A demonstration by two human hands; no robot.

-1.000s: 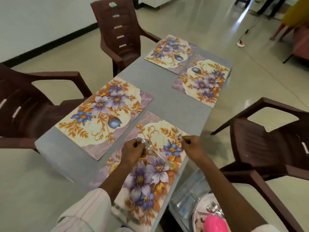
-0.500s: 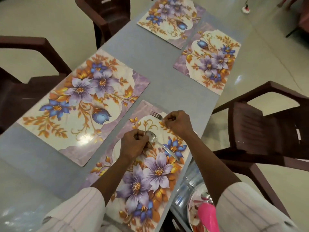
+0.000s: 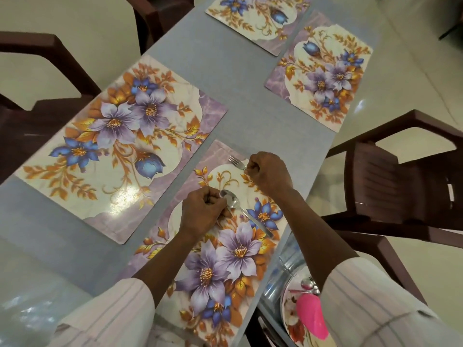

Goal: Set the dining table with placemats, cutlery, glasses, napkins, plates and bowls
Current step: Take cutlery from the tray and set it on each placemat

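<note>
As right hand (image 3: 269, 171) grips fork (image 3: 235, 162), left hand (image 3: 201, 212) apparently pinches spoon (image 3: 231, 200).

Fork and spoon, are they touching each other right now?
Apart. The head view shows a strip of placemat between the fork in the right hand and the spoon in the left hand.

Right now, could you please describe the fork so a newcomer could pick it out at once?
On the grey table, find the floral placemat nearest the person, one of four. At its far end the right hand grips a silver fork; its tines set it apart from the round-bowled spoon held by the left hand.
</note>
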